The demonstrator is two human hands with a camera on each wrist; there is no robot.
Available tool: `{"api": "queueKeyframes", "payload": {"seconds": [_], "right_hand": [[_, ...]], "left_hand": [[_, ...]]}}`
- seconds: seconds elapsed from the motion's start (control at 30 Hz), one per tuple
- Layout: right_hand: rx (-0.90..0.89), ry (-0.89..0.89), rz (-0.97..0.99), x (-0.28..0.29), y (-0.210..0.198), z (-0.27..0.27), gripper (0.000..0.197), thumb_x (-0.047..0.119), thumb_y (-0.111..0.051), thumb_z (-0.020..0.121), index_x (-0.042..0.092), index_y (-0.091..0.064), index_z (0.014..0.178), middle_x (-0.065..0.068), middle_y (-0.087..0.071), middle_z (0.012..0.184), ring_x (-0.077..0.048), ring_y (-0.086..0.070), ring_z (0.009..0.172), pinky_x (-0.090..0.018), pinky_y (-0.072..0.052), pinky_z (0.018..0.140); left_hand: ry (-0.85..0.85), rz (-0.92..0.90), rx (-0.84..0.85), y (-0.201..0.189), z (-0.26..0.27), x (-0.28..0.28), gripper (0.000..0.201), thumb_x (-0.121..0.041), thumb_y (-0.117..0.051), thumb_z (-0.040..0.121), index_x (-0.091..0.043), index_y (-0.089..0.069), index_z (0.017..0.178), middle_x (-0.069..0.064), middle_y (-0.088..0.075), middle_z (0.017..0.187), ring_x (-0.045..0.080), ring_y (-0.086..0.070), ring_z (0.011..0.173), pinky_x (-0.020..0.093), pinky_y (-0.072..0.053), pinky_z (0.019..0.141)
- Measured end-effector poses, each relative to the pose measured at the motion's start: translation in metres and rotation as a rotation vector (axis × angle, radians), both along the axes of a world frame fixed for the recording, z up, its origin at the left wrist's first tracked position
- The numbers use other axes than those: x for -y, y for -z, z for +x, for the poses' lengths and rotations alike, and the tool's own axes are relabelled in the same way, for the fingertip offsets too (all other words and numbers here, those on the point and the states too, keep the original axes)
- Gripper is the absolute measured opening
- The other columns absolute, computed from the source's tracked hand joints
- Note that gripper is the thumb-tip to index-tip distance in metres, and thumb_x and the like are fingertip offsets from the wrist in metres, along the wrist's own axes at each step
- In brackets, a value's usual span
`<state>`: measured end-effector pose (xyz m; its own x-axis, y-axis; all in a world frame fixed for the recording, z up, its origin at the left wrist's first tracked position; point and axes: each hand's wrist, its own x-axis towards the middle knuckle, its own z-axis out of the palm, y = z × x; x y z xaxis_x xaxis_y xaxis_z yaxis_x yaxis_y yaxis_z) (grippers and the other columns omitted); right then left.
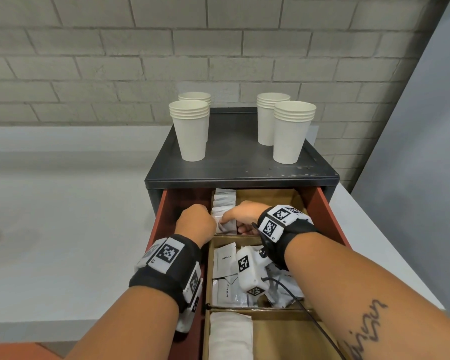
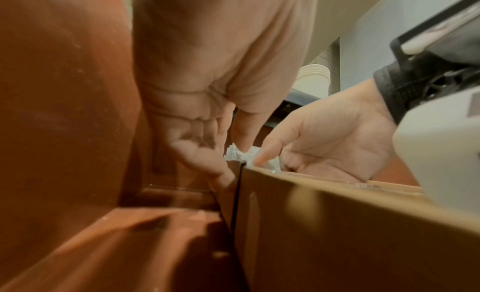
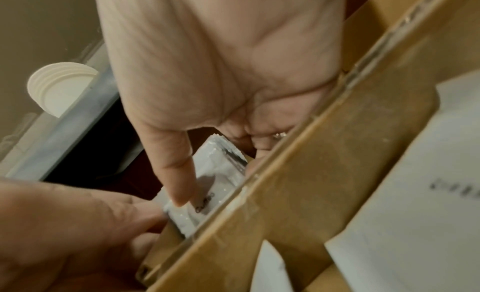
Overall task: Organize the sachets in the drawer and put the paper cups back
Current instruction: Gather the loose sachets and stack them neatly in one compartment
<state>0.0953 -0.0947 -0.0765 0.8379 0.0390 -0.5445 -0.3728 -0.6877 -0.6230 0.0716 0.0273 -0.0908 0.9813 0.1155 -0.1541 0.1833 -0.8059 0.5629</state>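
A small bundle of white sachets is gripped by the right hand: in the right wrist view the thumb is pressed on the upper face of the bundle and the curled fingers are closed round its far edge. The left hand is met at the bundle's near end, where a fingertip is laid against the sachets; in the left wrist view the thumb is seen pressed on crumpled white packet tops, while the other fingers are curled down beside the cardboard wall. Whether the sachets are truly pinched by this hand cannot be told. The grip lies inside the back left compartment of a cardboard divider, set in an open red drawer. Behind the grip, more sachets are stood in a row in the same compartment. Just in front of the grip, beyond the cardboard wall, loose "Cream" sachets are lain in a heap in the next compartment, partly hidden under the right wrist's camera. Nearer still, a white stack is seen. Above and behind the grip, four stacks of paper cups are stood upright on the black cabinet, two to the left and two to the right.
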Motion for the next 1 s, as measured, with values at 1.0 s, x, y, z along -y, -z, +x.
{"api": "queueKeyframes", "payload": {"seconds": [1.0], "right_hand": [[0.085, -0.974, -0.904, -0.024, 0.001, -0.1, 0.057, 0.029, -0.051, 0.094, 0.021, -0.026, 0.145, -0.012, -0.027, 0.138, -0.035, -0.043, 0.121, -0.042, -0.044, 0.082]], "left_hand": [[0.091, -0.195, -0.233, -0.019, -0.019, 0.005, 0.033, -0.007, -0.053, 0.089, 0.0, -0.059, 0.121, 0.014, -0.059, 0.097, 0.019, -0.052, 0.062, 0.02, -0.051, 0.052]]}}
